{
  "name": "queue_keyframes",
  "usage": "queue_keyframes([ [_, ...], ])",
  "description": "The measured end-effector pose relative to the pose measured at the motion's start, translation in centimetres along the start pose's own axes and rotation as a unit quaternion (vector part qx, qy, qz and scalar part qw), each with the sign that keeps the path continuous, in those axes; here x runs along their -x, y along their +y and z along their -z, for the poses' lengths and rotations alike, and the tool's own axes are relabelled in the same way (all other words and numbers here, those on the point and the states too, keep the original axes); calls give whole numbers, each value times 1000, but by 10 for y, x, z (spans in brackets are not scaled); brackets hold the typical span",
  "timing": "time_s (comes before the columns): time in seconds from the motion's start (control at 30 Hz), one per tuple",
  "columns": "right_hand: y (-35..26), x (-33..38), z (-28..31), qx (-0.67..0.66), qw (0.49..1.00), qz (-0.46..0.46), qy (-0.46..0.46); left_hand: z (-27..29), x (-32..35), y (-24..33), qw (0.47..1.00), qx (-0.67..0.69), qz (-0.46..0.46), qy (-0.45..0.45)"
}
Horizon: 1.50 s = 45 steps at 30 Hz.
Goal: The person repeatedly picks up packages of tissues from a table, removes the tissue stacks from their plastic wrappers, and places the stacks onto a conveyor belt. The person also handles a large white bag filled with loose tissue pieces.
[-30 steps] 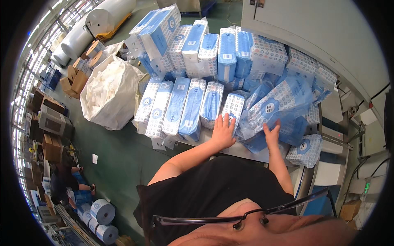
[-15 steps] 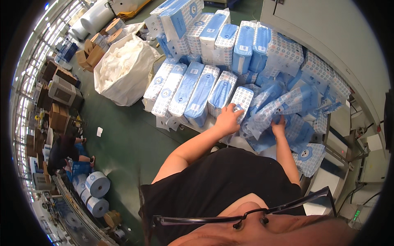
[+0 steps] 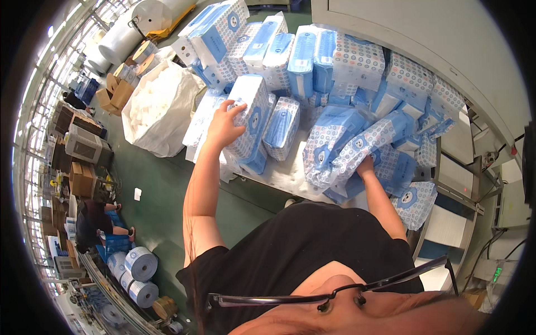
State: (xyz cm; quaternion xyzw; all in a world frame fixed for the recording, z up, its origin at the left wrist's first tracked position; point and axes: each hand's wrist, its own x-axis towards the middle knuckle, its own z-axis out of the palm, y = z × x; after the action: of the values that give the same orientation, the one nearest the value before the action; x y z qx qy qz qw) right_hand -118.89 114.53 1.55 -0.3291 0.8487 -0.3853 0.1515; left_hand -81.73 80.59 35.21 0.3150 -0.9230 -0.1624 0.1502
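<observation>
My left hand [image 3: 225,124] is closed on the upper end of a filled soft pack [image 3: 251,103], white and blue with printed patterns. Its thumb and fingers straddle the pack, which is raised above a row of similar packs at the table's left side. A blue pack [image 3: 282,125] stands just right of it. My right hand [image 3: 365,166] is among loose printed plastic bags at the table's right. It grips a patterned plastic bag [image 3: 363,148], whose folds hide most of the fingers. More limp blue bags [image 3: 335,120] lie around that hand.
Several upright packs [image 3: 301,58] line the back of the white table [image 3: 279,176]. Left of it stands a large white sack [image 3: 153,109] of white scraps. A grey machine cabinet [image 3: 424,39] borders the far right. Printed film rolls [image 3: 140,263] and a person [image 3: 100,223] are at the lower left.
My left hand has carried the pack leftward and up over the row. My right hand has shifted slightly left among the bags, and the loose bags around it have moved.
</observation>
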Motion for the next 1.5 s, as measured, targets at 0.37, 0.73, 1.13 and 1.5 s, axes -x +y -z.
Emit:
queue_keyframes([
  [0.37, -67, 38, 16, -178, 982, -68, 8, -161, 28, 137, 992, 17, -79, -92],
  [0.73, -86, 63, -15, 34, 973, -39, -226, -258, -16, 149, 942, 60, -105, -314],
  [1.13, -173, 150, 71, -61, 993, 89, 42, -167, -167, 191, 787, 550, 235, -149],
  [1.5, -153, 166, 79, -167, 982, 88, 31, -188, -108, 170, 611, 790, 47, 15],
])
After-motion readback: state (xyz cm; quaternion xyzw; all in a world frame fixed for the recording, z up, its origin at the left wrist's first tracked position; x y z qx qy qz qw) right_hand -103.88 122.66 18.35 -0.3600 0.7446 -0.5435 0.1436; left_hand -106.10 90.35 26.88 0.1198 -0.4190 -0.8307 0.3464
